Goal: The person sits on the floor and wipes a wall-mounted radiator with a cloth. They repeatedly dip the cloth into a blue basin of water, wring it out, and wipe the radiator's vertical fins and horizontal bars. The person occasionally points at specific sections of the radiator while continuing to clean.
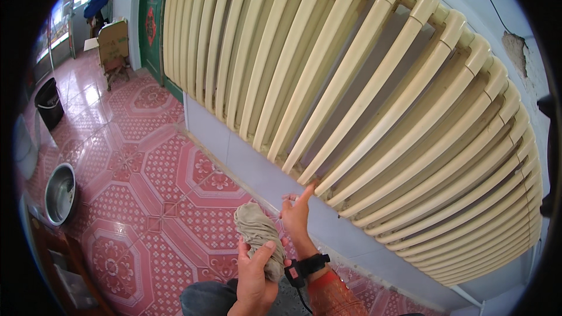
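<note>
My left hand (255, 278) grips a bunched grey-beige cloth (256, 228), the thumb lying along its side. To its right, my right hand (297, 217) reaches up to the lower end of a cream radiator (351, 105). Its index finger is stretched out at the bottom of one tube and seems to touch it; the other fingers are partly bent and apart, with nothing seen in them. A black strap with a small device (304, 266) circles my right wrist, above a red-orange patterned sleeve (333, 295).
Pink patterned tiles (134, 199) cover the floor. A metal basin (61, 193) and a black bucket (49, 104) stand at the left. Brown wooden furniture (64, 269) is at lower left. Cardboard (113, 44) leans near a green door (152, 23). The wall at upper right has a damaged patch (515, 52).
</note>
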`<state>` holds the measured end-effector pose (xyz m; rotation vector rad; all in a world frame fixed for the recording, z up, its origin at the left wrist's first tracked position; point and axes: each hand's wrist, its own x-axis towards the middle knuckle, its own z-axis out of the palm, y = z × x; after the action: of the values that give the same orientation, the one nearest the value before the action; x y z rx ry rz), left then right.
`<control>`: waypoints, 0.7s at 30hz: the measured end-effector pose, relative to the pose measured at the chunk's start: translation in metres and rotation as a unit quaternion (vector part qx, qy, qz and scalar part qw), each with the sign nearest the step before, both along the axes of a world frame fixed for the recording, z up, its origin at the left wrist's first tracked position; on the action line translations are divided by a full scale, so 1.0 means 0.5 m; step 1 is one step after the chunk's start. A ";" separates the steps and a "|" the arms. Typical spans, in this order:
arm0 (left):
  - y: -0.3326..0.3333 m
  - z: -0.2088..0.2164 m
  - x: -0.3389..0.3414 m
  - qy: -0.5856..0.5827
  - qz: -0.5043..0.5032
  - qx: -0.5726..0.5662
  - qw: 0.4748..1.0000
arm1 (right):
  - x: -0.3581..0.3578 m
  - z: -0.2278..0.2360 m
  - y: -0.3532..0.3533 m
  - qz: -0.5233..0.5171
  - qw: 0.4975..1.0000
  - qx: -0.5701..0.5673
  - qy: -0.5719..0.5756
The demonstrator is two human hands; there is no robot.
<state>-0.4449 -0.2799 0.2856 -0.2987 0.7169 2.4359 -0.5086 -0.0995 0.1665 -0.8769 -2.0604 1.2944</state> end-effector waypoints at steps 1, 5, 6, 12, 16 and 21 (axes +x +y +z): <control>0.000 -0.001 0.000 0.007 0.002 0.005 1.000 | 0.004 -0.007 -0.006 0.016 1.000 0.010 0.005; 0.002 -0.002 0.002 -0.004 0.000 -0.007 1.000 | -0.004 -0.003 0.004 0.020 1.000 -0.001 -0.020; 0.002 -0.002 0.003 -0.004 0.002 -0.004 1.000 | -0.012 0.004 0.014 0.013 1.000 -0.008 -0.025; 0.004 0.001 0.004 -0.001 -0.006 -0.008 1.000 | -0.058 0.056 0.049 -0.003 0.979 -0.197 0.049; 0.005 0.002 0.003 -0.008 -0.003 -0.013 1.000 | -0.029 0.056 0.005 -0.020 0.988 -0.140 0.069; 0.003 -0.003 0.003 -0.017 0.000 0.003 1.000 | -0.005 0.045 0.003 0.038 0.997 -0.052 -0.034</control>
<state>-0.4435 -0.2783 0.2841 -0.3374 0.6956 2.4266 -0.5113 -0.0982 0.1890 -0.9079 -2.1128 1.4429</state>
